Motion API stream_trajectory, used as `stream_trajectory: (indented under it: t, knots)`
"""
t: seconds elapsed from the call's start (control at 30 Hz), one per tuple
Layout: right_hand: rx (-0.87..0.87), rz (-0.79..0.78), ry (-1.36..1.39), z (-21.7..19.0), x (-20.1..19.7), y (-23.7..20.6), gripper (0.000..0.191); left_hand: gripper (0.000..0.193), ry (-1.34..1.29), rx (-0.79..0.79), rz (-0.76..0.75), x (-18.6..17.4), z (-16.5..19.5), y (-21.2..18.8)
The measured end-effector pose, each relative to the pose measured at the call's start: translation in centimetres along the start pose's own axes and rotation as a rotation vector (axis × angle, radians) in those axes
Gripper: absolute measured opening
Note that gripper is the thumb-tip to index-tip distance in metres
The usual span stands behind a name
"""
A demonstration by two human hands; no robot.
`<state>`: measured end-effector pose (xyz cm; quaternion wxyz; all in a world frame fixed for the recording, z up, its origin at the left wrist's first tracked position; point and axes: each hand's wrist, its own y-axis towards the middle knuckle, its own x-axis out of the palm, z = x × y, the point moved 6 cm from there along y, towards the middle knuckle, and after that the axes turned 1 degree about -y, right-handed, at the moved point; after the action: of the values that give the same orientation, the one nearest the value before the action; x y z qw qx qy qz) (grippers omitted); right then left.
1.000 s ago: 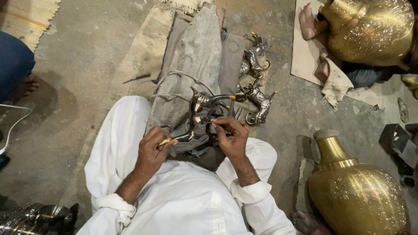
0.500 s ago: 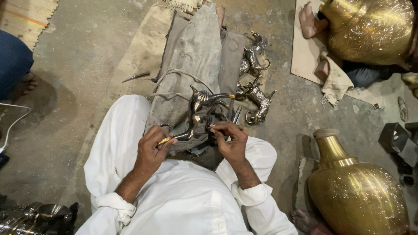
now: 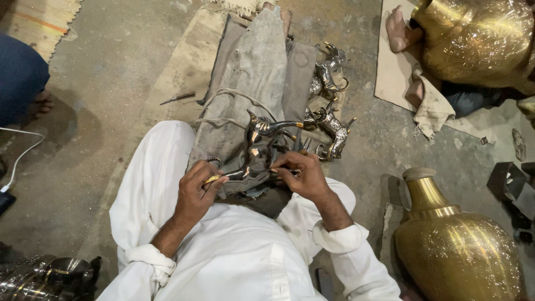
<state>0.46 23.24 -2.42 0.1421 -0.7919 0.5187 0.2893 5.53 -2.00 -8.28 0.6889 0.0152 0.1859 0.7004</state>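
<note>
A shiny metal animal figurine point(image 3: 257, 149) with long horns lies across my lap on a grey cloth point(image 3: 257, 83). My left hand point(image 3: 196, 192) grips its brass-tipped leg end at the lower left. My right hand point(image 3: 301, 175) pinches a thin metal tool against the figurine's body on the right. I sit on the floor in white clothes, legs stretched out under the cloth.
Two more metal animal figurines point(image 3: 330, 75) lie on the cloth's right side. A big brass vase point(image 3: 457, 251) stands at lower right, another point(image 3: 479, 39) at top right beside someone's foot point(image 3: 400, 30). A small tool point(image 3: 177, 98) lies on the floor. Dark metalware point(image 3: 50, 276) sits at lower left.
My right hand has shifted slightly along the figurine's body with the tool. The left hand keeps its hold.
</note>
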Motion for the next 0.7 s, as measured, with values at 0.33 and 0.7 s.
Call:
stream_trajectory:
  t: [0.33,0.7]
  knots:
    - [-0.067,-0.203,-0.07,-1.4,-0.6,1.2,0.016,0.019,-0.002,-0.03,0.005,0.0,-0.3,-0.1]
    - [-0.034,-0.255,-0.115,-0.5,-0.9,1.1,0.015,0.017,-0.033,-0.029,-0.018,0.0,-0.2,-0.1]
